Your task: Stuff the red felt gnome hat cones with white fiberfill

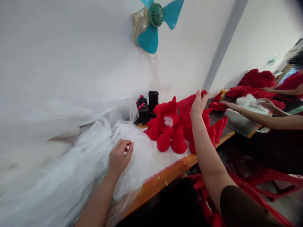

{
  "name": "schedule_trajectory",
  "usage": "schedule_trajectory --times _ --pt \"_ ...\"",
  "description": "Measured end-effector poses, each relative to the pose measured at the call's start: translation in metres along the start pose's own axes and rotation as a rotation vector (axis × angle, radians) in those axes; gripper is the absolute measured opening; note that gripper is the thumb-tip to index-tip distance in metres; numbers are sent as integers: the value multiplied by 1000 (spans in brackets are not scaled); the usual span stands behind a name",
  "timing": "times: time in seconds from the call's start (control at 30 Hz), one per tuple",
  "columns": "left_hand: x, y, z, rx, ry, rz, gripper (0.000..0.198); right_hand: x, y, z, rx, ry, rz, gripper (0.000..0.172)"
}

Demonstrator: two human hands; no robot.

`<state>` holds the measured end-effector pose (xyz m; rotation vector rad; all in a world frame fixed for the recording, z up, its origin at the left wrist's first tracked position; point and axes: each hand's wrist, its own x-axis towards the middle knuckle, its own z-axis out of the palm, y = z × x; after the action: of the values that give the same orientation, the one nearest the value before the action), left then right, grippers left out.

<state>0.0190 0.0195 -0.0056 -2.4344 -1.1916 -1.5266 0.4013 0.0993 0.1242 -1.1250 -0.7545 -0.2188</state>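
Note:
My right hand (pixel 199 102) is raised over the far side of a heap of red stuffed cone-shaped cloth pieces (pixel 178 142). Its fingers are closed on a pointed red cloth piece (pixel 188 103), partly hidden behind the hand. One red piece in the heap has a tuft of white stuffing (pixel 168 121) showing at its open end. Over a large clear plastic bag of white fluffy stuffing (pixel 94 151), my left hand (pixel 120 156) has its thumb and fingertips drawn together, with nothing visible between them.
A black cup (pixel 153 101) and a dark bottle (pixel 142 104) stand against the wall. Above hangs a blue-bladed fan (pixel 156 15). The wooden table edge (pixel 163 179) runs before me. At right, co-workers' arms (pixel 258 118) reach over another table near red piles (pixel 255 78).

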Motion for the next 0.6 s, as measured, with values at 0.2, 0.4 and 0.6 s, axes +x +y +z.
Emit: schedule_trajectory --times 0.2,0.4,0.6 --pt "0 4 0 -4 -26 -33 11 -45 -29 4 -81 15 -367 54" --pt "-1 7 -1 -9 -53 -74 15 -55 -16 24 -116 -142 -342 43" --pt "-1 10 -2 -2 -98 -62 14 -79 -28 27 -138 -267 -450 33"
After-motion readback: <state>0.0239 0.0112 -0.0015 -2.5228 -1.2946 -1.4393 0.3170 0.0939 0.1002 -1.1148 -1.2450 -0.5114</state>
